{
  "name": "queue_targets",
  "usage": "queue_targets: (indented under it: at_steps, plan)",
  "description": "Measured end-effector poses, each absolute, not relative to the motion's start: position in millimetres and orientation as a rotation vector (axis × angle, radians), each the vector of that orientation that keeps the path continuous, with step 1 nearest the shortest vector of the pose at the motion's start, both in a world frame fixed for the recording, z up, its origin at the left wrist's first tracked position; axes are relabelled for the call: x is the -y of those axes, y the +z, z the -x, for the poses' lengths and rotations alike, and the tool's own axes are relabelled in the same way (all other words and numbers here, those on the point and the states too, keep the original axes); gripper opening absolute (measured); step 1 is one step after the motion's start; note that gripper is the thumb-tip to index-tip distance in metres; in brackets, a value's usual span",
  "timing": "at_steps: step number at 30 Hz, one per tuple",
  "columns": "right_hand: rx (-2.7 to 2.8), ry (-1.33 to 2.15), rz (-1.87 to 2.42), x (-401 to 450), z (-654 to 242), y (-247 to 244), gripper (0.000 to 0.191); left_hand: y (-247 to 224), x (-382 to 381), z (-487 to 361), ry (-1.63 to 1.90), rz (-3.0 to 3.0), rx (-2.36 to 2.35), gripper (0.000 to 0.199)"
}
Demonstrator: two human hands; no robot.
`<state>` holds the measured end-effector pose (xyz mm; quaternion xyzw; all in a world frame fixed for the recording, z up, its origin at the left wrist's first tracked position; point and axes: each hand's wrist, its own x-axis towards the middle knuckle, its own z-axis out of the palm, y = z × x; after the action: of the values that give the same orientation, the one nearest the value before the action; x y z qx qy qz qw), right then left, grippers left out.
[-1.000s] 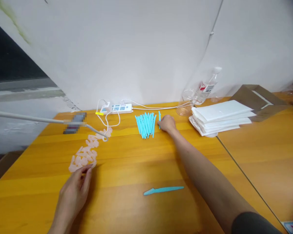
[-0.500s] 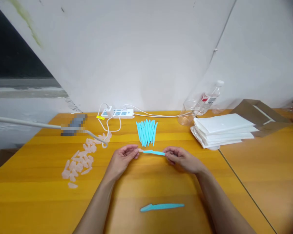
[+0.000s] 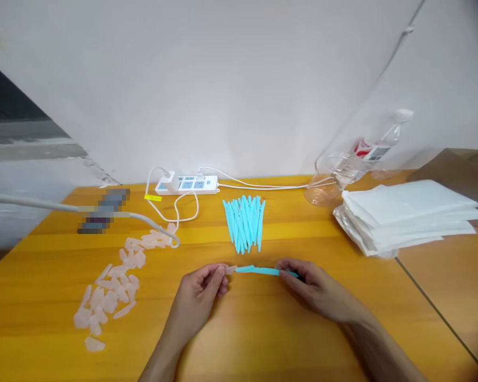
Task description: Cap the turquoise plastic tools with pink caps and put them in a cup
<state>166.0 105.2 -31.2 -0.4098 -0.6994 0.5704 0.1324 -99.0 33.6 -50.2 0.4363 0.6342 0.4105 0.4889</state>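
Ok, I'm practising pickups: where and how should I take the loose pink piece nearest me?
Probably pinch that loose pink piece across its middle, coming from above on the near side: it lies flat, wider than deep, with the other pink pieces behind it.

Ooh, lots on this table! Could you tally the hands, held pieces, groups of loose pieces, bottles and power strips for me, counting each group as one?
Hands: 2 (left hand, right hand)
Held: 2 (pink piece, blue stick)
Loose groups: 2 (blue sticks, pink pieces; too overlapped to count singly)
Bottle: 1
Power strip: 1
Total: 8
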Motion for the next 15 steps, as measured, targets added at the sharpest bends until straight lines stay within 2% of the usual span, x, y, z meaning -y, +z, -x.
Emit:
queue_targets:
  at_steps: [7,10,15]
  plan:
    - [2.104,1.621,1.195,-103,-162,-32,0.034,-42,-28,83,0.875,-1.429,-1.587,0.028]
    - [2.116,1.457,1.195,-100,-159,-36,0.033,-42,-26,80,0.884,-1.624,-1.518,0.024]
    - [2.179,1.134,1.13,-97,-156,-40,0.03,-50,-28,85,0.896,-1.895,-1.526,0.03]
